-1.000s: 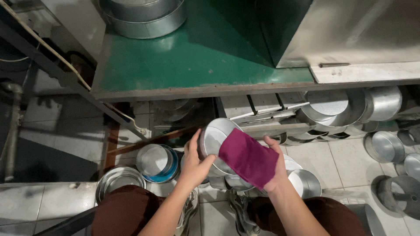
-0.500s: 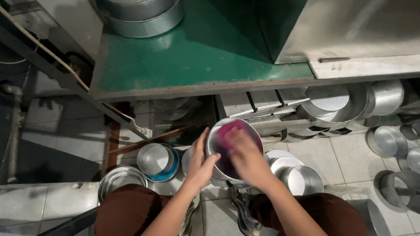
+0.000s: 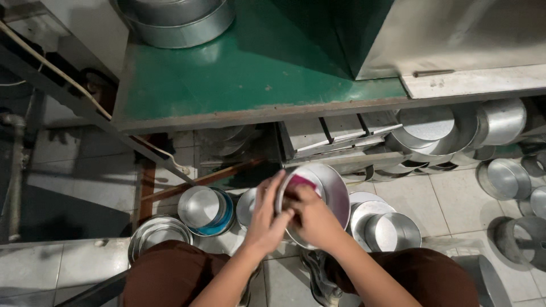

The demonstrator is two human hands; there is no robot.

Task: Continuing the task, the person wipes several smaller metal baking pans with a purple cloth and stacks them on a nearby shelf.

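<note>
The round metal pan (image 3: 333,190) sits just below the middle of the frame, tilted on edge with its hollow facing you. Your left hand (image 3: 266,219) grips its left rim, fingers curled over the edge. Your right hand (image 3: 315,219) is inside the hollow, closed on a magenta cloth (image 3: 301,183) pressed against the pan's inner face. Just right of the pan, more pans (image 3: 392,230) lie on the tiled floor; to the left, a pan stacked in a blue-rimmed one (image 3: 203,209). Above spans the green tabletop (image 3: 256,74).
</note>
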